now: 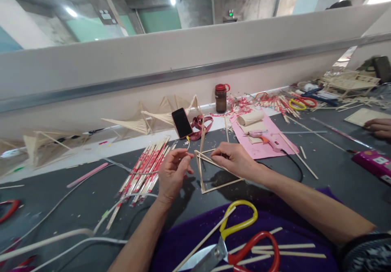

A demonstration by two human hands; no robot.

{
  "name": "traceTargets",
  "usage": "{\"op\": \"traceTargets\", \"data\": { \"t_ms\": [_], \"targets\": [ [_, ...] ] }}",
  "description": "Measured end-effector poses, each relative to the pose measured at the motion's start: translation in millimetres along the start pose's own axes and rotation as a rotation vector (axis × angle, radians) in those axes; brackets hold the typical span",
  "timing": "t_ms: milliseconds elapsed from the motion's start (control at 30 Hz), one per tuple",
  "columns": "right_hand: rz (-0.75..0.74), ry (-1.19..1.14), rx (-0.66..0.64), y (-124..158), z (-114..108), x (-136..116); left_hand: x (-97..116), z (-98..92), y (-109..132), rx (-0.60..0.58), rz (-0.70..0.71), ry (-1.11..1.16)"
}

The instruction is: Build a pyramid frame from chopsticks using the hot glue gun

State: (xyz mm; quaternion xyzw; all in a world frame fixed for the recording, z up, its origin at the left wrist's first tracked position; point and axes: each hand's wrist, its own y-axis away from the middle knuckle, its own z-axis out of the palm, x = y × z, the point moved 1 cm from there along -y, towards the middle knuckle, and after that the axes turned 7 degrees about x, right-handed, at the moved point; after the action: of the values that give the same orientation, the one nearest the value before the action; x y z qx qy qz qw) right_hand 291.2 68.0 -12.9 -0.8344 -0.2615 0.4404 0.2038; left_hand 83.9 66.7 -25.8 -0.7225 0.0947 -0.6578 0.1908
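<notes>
A small frame of thin wooden sticks (pixel 201 178) stands on the dark table between my hands. My right hand (pixel 233 158) is closed in a pinch on one of its upper sticks, near the right side; the fingertips are partly hidden. Just left of the frame's top corner is my left hand (pixel 174 172), its fingers loosely curled and apart, with nothing seen in them. Closer to me, large scissors (pixel 240 219) with one yellow and one red handle lie on purple cloth (pixel 171 239) among several loose sticks.
Wrapped chopsticks (pixel 143 170) lie to the left, near white cables (pixel 110 211). Behind are a phone (pixel 182 123), a red-lidded bottle (pixel 221 98) and stick structures (pixel 128 124). A glue gun (pixel 265 139) rests on pink paper (pixel 244 141). Another person's hand (pixel 378 127) is far right.
</notes>
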Motion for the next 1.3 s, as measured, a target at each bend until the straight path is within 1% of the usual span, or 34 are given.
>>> {"op": "traceTargets", "data": {
  "t_ms": [133, 333, 433, 533, 733, 800, 867, 1000, 1133, 1200, 1300],
  "targets": [
    [-0.017, 0.014, 0.029, -2.2, -6.0, -0.1, -0.9, 0.3, -2.0, -0.004, -0.017, -0.021],
    [-0.014, 0.028, 0.032, -2.6, -7.7, 2.5, -5.0, 1.5, -1.7, -0.096, -0.096, -0.08],
    [0.014, 0.032, 0.034, -3.2, -10.3, 2.6, -5.7, 1.4, -1.4, -0.102, -0.113, -0.087],
    [0.026, 0.035, 0.043, -4.5, -15.3, 2.4, -5.5, 1.3, -2.6, -0.059, -0.104, -0.06],
    [0.029, 0.02, 0.093, -8.2, -28.0, 2.0, -7.0, 0.0, -9.9, 0.11, -0.103, 0.035],
    [0.03, 0.023, 0.099, -8.7, -31.5, 2.9, -9.3, -1.4, -11.7, 0.127, -0.125, 0.019],
    [0.03, 0.031, 0.095, -8.4, -33.0, 5.7, -12.2, -3.0, -12.2, 0.116, -0.178, -0.028],
    [0.032, 0.071, 0.012, -6.7, -28.2, 15.9, -17.2, -5.5, -11.0, 0.105, -0.277, -0.116],
    [0.056, 0.138, -0.107, -9.5, -17.5, 27.3, -20.6, -6.6, -10.7, 0.092, -0.26, -0.137],
    [0.063, 0.198, -0.202, -14.8, -10.6, 32.1, -23.5, -6.8, -10.9, 0.074, -0.255, -0.13],
    [0.059, 0.343, -0.373, -25.4, 2.4, 38.2, -29.8, -6.2, -10.0, 0.06, -0.302, -0.095]
  ]
}}
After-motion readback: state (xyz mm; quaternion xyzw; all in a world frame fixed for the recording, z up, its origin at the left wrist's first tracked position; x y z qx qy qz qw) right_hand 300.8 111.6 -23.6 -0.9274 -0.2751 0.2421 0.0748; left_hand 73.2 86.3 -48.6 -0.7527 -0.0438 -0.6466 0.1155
